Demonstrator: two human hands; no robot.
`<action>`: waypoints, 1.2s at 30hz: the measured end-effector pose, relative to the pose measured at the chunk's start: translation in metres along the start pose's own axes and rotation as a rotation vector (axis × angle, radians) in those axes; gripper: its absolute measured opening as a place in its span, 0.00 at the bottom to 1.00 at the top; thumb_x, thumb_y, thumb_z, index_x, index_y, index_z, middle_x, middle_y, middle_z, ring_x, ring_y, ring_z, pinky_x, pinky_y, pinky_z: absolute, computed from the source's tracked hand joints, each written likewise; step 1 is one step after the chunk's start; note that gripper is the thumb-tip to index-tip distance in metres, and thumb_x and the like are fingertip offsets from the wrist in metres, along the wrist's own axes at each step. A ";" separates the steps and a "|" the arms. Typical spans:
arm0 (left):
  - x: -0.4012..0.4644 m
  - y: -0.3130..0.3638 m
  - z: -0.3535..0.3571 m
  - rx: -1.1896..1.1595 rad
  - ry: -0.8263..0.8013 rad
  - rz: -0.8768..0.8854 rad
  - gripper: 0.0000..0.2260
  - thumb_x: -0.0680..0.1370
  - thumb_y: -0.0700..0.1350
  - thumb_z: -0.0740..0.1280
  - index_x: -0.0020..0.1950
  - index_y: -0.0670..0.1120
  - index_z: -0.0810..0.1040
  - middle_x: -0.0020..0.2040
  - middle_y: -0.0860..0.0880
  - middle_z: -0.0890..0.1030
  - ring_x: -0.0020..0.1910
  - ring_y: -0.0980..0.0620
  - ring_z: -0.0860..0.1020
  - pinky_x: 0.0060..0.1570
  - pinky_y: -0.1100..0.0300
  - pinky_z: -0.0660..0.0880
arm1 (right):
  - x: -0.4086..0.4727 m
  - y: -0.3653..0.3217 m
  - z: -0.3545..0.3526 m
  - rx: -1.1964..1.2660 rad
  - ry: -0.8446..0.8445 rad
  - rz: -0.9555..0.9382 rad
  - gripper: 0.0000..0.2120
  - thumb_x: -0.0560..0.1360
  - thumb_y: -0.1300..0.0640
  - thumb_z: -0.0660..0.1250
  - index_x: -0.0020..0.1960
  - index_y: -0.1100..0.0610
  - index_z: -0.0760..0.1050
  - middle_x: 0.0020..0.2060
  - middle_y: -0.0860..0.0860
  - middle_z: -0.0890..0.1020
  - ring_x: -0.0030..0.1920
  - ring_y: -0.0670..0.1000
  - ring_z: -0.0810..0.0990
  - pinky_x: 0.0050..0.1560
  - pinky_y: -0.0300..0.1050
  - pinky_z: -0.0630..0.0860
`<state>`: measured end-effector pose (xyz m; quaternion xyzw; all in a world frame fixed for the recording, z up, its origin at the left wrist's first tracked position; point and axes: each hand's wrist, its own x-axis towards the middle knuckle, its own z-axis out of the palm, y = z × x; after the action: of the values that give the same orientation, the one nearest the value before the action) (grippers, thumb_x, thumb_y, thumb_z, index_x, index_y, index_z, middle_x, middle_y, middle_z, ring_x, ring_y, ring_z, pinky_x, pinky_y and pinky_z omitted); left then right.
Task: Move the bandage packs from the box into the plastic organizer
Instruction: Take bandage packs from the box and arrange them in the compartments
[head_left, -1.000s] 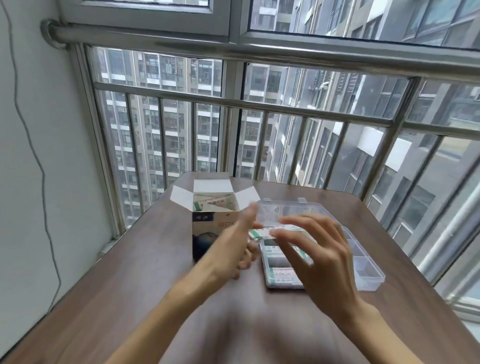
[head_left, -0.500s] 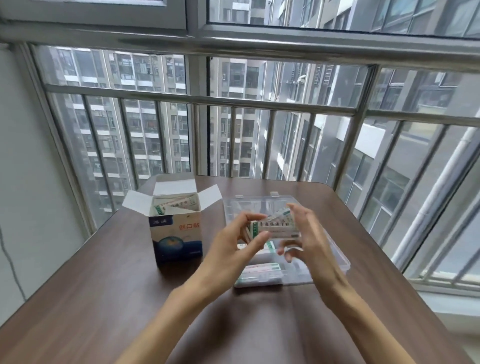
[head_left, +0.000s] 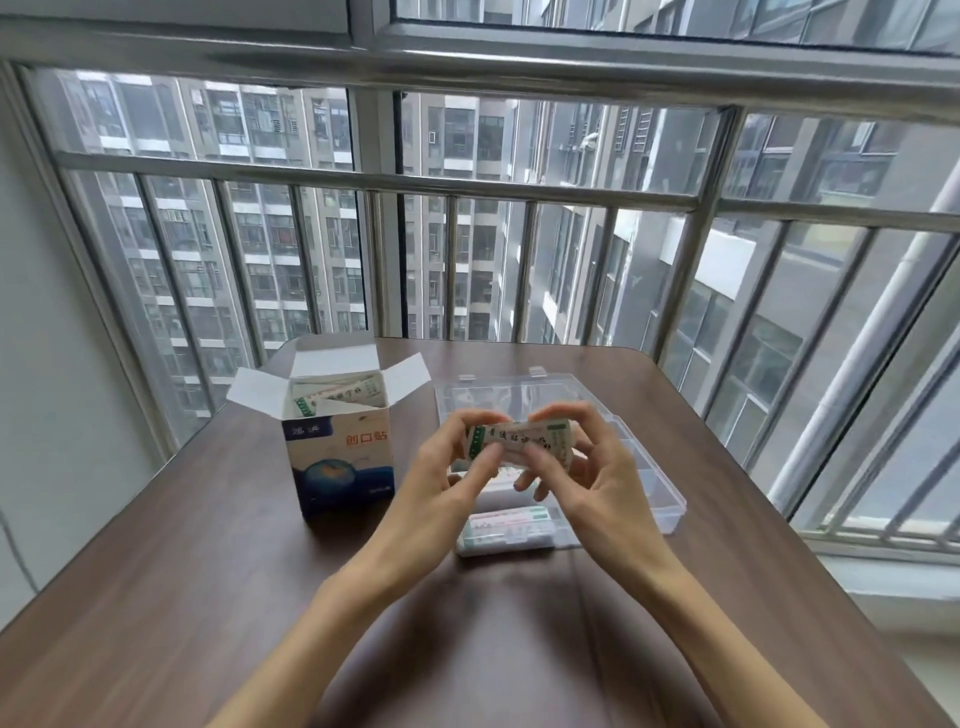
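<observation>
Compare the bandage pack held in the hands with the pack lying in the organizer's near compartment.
The held pack is up in the air, pinched between the left hand and right hand; the near pack lies flat in the organizer, untouched. The held pack tilts, the near pack lies level. Both are white with green markings.

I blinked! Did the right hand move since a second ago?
Yes. The right hand came in toward the left hand and now pinches the bandage pack with it, above the plastic organizer. Before, it hovered open.
</observation>
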<state>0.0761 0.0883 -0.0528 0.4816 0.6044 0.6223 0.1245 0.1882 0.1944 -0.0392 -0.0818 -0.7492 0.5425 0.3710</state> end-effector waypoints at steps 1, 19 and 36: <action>0.000 0.000 0.000 -0.015 0.000 -0.006 0.07 0.80 0.42 0.63 0.56 0.50 0.75 0.46 0.56 0.80 0.46 0.57 0.77 0.50 0.60 0.75 | 0.000 0.000 0.000 0.004 0.008 0.010 0.08 0.75 0.62 0.68 0.51 0.56 0.71 0.39 0.54 0.81 0.33 0.54 0.81 0.35 0.41 0.77; 0.067 0.025 0.024 0.220 -0.087 -0.180 0.06 0.82 0.41 0.56 0.54 0.45 0.72 0.45 0.50 0.77 0.44 0.55 0.76 0.40 0.71 0.73 | 0.042 -0.011 -0.041 -0.278 -0.085 0.102 0.08 0.78 0.64 0.62 0.52 0.52 0.74 0.41 0.47 0.78 0.37 0.37 0.75 0.38 0.30 0.72; 0.135 -0.002 0.049 1.067 -0.426 -0.146 0.06 0.75 0.49 0.71 0.50 0.55 0.84 0.49 0.54 0.84 0.49 0.53 0.80 0.44 0.58 0.77 | 0.093 0.037 -0.100 -0.688 -0.421 0.357 0.07 0.73 0.53 0.71 0.50 0.48 0.81 0.45 0.49 0.84 0.48 0.46 0.80 0.56 0.44 0.73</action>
<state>0.0440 0.2190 -0.0037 0.5495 0.8277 0.1108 0.0259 0.1760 0.3331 -0.0141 -0.2165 -0.9195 0.3221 0.0618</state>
